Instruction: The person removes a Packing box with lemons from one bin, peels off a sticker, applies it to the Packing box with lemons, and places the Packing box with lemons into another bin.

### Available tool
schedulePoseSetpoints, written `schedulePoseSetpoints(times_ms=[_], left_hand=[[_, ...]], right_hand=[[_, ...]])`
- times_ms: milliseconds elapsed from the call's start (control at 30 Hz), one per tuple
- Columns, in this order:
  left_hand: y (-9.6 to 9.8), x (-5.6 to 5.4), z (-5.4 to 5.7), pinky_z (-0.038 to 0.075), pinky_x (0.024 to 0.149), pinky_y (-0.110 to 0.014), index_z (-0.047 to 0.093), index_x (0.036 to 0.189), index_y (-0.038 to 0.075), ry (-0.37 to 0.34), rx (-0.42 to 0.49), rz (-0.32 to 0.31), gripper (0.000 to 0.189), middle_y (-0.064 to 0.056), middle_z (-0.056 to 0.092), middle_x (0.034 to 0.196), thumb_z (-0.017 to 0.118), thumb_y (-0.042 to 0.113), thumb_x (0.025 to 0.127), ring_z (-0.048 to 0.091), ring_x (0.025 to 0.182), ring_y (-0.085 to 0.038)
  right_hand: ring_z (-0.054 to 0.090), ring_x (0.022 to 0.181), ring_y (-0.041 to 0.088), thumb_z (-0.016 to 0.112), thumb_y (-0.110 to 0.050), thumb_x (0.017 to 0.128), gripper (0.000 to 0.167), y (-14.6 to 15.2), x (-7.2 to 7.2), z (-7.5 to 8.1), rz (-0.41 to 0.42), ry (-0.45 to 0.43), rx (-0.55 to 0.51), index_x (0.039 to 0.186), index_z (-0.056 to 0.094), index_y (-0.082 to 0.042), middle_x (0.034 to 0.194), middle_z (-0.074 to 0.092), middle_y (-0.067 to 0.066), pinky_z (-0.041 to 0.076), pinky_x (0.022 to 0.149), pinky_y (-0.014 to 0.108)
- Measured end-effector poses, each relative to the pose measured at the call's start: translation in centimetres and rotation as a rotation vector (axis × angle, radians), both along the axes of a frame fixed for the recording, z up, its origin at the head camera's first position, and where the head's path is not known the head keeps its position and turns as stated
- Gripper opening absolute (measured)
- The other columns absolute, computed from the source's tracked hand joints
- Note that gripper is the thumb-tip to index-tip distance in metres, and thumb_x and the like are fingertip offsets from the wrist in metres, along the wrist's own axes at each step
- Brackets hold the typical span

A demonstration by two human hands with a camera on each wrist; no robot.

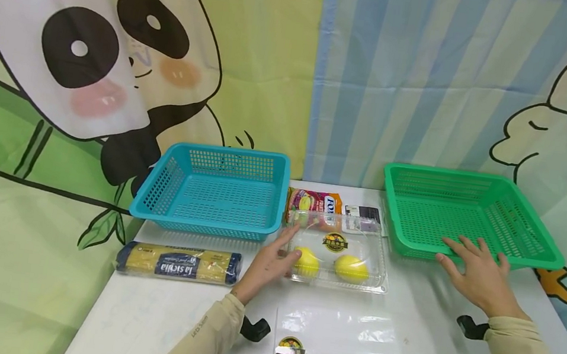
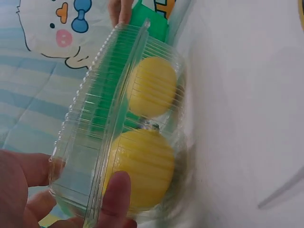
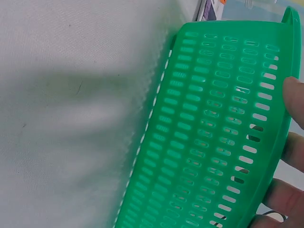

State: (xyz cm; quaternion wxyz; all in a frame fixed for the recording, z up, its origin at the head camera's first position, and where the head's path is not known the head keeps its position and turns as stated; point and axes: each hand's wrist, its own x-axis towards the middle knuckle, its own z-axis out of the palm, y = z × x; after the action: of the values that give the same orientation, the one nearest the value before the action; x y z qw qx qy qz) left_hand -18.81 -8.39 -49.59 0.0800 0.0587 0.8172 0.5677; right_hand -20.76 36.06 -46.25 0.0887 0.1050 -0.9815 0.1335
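A clear plastic clamshell box lies on the table with two yellow fruits, which look like lemons, inside, and a dark round sticker on its lid. My left hand holds the box by its left end; in the left wrist view, the thumb presses the near wall while other fingers bear on the lid side. At the near rim of a green basket, my right hand rests with spread fingers. The right wrist view has those fingertips along the rim of the basket's slotted wall.
A blue basket stands back left, a yellow-and-blue pasta packet in front of it. Behind the box lie a colourful candy bag and a small grey-and-white packet. A white sheet with a sticker lies nearest.
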Motion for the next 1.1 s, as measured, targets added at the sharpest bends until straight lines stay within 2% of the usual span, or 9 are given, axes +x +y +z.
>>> schedulePoseSetpoints(times_ms=[33,167,333,633,800,933,1100], left_hand=[[-0.1,0.0,-0.1,0.061,0.069,-0.040,0.033,0.159,0.033,-0.008,0.046,-0.003,0.066,-0.013,0.016,0.170,0.063,0.031,0.100,0.065,0.111,-0.032],[-0.4,0.0,-0.3,0.061,0.068,-0.035,0.037,0.158,0.030,-0.040,0.181,0.004,0.070,-0.010,0.018,0.170,0.070,0.023,0.096,0.063,0.107,-0.027],[-0.4,-0.1,-0.5,0.060,0.068,-0.033,0.040,0.156,0.030,-0.066,0.246,0.023,0.074,-0.007,0.020,0.170,0.073,0.015,0.092,0.062,0.100,-0.021],[-0.2,0.4,0.3,0.059,0.069,-0.030,0.038,0.157,0.029,-0.080,0.285,0.025,0.078,-0.006,0.019,0.170,0.071,0.008,0.090,0.058,0.107,-0.026],[0.3,0.7,1.1,0.060,0.071,-0.031,0.039,0.157,0.031,-0.084,0.303,0.029,0.079,0.001,0.019,0.170,0.072,0.006,0.089,0.055,0.115,-0.029],[0.9,0.7,1.9,0.061,0.073,-0.033,0.040,0.156,0.033,-0.058,0.299,0.033,0.078,0.003,0.021,0.169,0.071,0.007,0.089,0.051,0.123,-0.031],[1.5,0.6,3.3,0.062,0.075,-0.035,0.044,0.151,0.044,-0.039,0.304,0.037,0.076,0.009,0.024,0.168,0.072,0.009,0.090,0.049,0.127,-0.033]], right_hand=[[0.027,0.138,0.064,0.057,-0.046,0.101,0.055,0.0,0.0,0.0,0.002,0.001,-0.004,0.144,0.055,-0.013,0.147,0.047,0.033,0.012,0.101,0.086],[0.031,0.135,0.063,0.060,-0.043,0.101,0.052,-0.1,0.0,-0.1,0.011,0.017,-0.021,0.142,0.057,-0.012,0.143,0.050,0.032,0.011,0.101,0.086],[0.032,0.134,0.062,0.059,-0.043,0.102,0.050,-0.1,0.0,-0.2,0.018,0.031,-0.043,0.140,0.058,-0.012,0.140,0.054,0.031,0.008,0.103,0.086],[0.030,0.136,0.062,0.056,-0.042,0.103,0.047,0.0,0.2,-0.6,0.021,0.033,-0.077,0.138,0.058,-0.010,0.138,0.054,0.031,0.001,0.107,0.085],[0.033,0.133,0.061,0.056,-0.042,0.103,0.046,0.0,0.2,-0.9,0.014,0.041,-0.077,0.134,0.060,-0.008,0.135,0.055,0.031,0.001,0.106,0.086],[0.037,0.129,0.057,0.056,-0.042,0.103,0.045,0.0,0.1,-0.9,0.012,0.058,-0.076,0.132,0.061,-0.007,0.131,0.056,0.031,0.001,0.105,0.086],[0.037,0.127,0.056,0.054,-0.042,0.104,0.046,0.0,-0.1,-1.0,0.004,0.050,-0.073,0.132,0.058,-0.007,0.129,0.056,0.031,0.000,0.106,0.086]])
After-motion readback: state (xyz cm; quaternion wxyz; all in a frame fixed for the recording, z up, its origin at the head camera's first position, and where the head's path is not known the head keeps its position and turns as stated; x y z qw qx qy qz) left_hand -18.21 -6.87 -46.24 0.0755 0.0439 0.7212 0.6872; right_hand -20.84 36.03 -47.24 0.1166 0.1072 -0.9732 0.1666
